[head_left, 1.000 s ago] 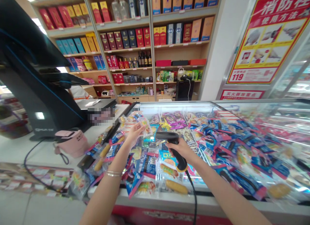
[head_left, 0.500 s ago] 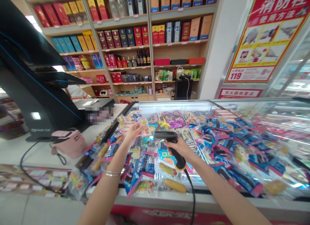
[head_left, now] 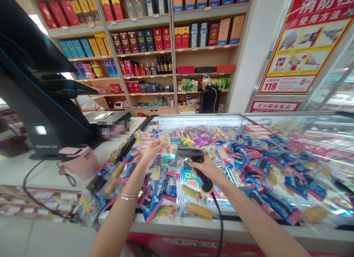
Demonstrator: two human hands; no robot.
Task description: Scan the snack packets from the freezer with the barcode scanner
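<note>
My right hand is wrapped round the grip of a black handheld barcode scanner, whose head points left. A black cable runs down from its yellow-ringed base. To the left, my left hand pinches a small clear snack packet with a printed front, close to the scanner's head but apart from it. Both hands are above a glass-topped freezer strewn with wrapped snacks. Below the scanner lies a pack with a yellow corn-like snack, and near it a blue-and-pink packet.
A white counter on the left carries a black checkout terminal and a pink cup-shaped holder. Many blue packets cover the freezer's right part. Shelves of boxed bottles stand behind, beside a red fire-hydrant sign.
The packet in my left hand has turned slightly and shows less of its face. The scanner stays almost in place in my right hand. The view has shifted very slightly.
</note>
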